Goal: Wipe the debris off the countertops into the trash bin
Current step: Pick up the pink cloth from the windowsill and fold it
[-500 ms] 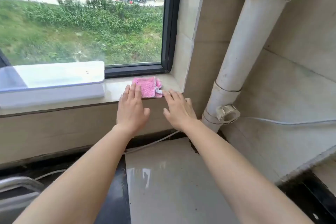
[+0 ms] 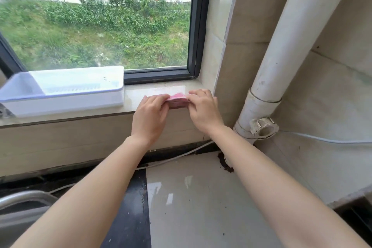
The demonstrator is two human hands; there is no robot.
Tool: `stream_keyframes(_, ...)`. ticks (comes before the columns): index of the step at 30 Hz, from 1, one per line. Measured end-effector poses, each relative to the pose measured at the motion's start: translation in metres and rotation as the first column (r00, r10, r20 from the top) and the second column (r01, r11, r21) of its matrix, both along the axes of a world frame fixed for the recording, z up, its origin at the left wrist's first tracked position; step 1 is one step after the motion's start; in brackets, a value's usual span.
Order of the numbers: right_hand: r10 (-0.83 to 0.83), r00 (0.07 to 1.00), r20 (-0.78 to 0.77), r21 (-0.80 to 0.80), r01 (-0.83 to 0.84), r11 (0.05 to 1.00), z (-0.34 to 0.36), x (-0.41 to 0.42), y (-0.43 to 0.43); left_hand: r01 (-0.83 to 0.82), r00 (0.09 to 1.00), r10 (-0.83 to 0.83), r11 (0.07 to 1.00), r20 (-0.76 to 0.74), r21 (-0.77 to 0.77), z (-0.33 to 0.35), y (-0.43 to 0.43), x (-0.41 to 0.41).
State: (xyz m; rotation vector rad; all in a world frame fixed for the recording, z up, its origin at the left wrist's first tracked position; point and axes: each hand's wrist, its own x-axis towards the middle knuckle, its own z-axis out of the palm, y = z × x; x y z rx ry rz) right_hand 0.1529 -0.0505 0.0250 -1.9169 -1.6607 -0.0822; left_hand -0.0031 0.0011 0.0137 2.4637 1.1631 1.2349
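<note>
The cloth (image 2: 178, 100) lies on the window ledge (image 2: 153, 90), near its right end. The left hand (image 2: 150, 119) holds it at 9 o'clock, the right hand (image 2: 203, 110) at 3 o'clock. A box (image 2: 60, 94) sits on the ledge farther out at 9 o'clock. A pipe (image 2: 291, 50) stands at 3 o'clock. The counter (image 2: 201, 197) lies below at 6 o'clock, the sink (image 2: 20, 203) at 8 o'clock.
</note>
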Motion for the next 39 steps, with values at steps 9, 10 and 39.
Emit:
stream_keyframes(9,-0.170,0.473,-0.864,-0.217,-0.046,0.975,-0.014,-0.051,-0.185,0.320,0.888,-0.028,0.754,0.459,-0.574,-0.014,-0.167,-0.041)
stream_keyframes(10,-0.213,0.437,-0.874,-0.246,-0.019,0.969,-0.019,-0.059,-0.207,0.345,0.887,-0.029,0.705,0.461,-0.619,-0.018,-0.186,-0.046)
stream_keyframes(39,-0.679,-0.093,-0.728,-0.501,0.749,0.434,-0.042,-0.249,-0.892,0.242,0.520,-0.698,-0.432,0.492,-0.869,-0.050,-0.781,-0.048)
